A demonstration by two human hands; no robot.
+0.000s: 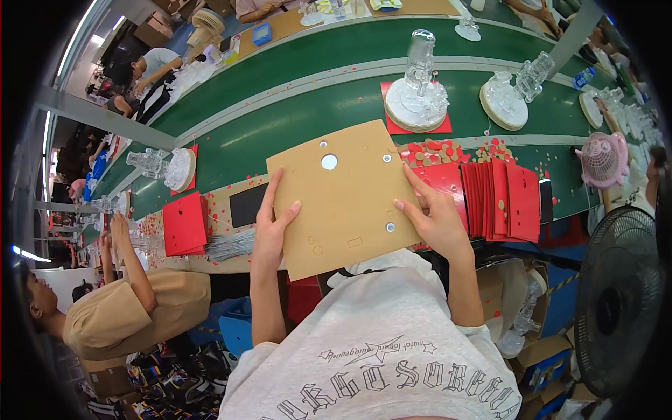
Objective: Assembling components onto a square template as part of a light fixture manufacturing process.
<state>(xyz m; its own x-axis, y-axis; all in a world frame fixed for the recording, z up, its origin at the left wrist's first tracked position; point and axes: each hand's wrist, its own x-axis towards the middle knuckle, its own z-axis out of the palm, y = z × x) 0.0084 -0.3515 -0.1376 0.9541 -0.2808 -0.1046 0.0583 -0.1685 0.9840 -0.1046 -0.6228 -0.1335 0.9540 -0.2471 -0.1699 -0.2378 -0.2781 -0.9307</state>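
A flat brown cardboard sheet [336, 203] is held up in front of my chest, slightly tilted. It has one large round hole near its far edge, a few smaller holes, and outlines of cut shapes that still sit in the board. My left hand [270, 227] grips its left edge, thumb on the near face. At the right edge my right hand [439, 217] grips it the same way; the fingers behind the sheet are hidden. Past my right hand stands a row of red cards [522, 203] with small holes. Another stack of red cards [184, 225] lies left of my left hand.
Red and brown punched-out bits [437, 150] litter the bench. On the green conveyor [252, 133] stand clear plastic assemblies on round white bases [414, 108], some over red cards. A pink fan [603, 159] and black fan [619, 301] stand right. A co-worker [133, 301] sits left.
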